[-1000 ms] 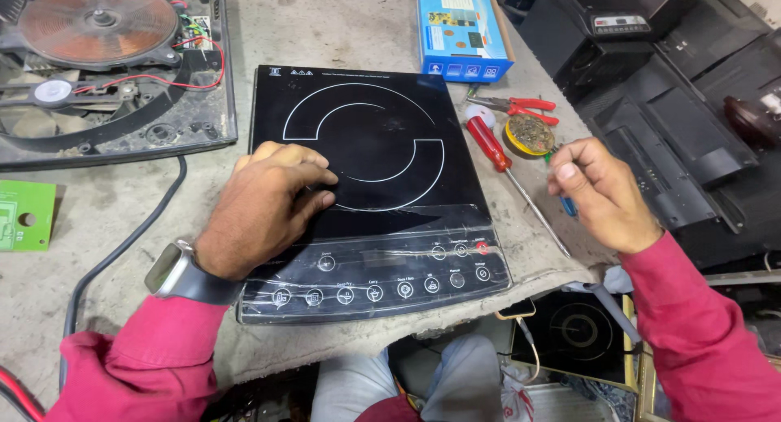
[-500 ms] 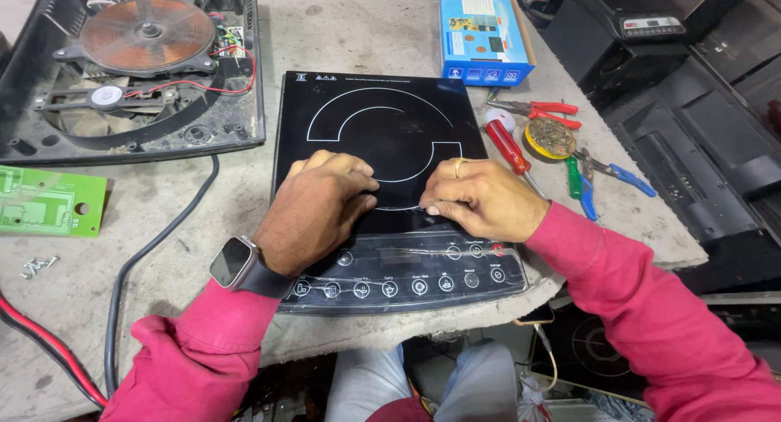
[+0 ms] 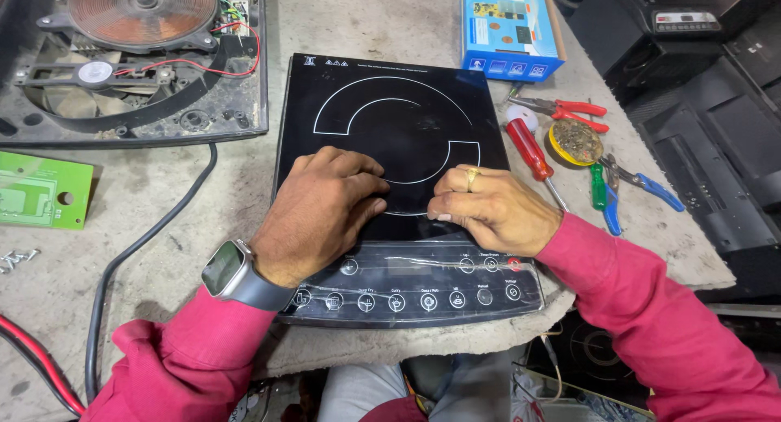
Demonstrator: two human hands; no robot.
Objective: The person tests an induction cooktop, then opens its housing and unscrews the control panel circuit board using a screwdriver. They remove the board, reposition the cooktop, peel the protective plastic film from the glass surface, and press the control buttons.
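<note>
A black glass induction cooktop (image 3: 390,113) lies flat on the grey workbench, its button panel toward me. My left hand (image 3: 321,210), with a smartwatch on the wrist, rests palm down on the glass near the panel. My right hand (image 3: 492,210), wearing a ring, also presses flat on the glass just right of the left hand, fingertips nearly touching it. Neither hand holds a tool.
An opened cooktop base with copper coil (image 3: 138,11) sits at back left. A green circuit board (image 3: 41,190) lies left. A red-handled screwdriver (image 3: 529,149), red pliers (image 3: 569,109), a round tin (image 3: 576,141), blue-handled tools (image 3: 643,186) and a blue box (image 3: 508,23) lie right. A black cable (image 3: 138,243) runs at the left.
My right hand left the tools at the right and came onto the cooktop glass beside my left hand. The view shifted down and closer.
</note>
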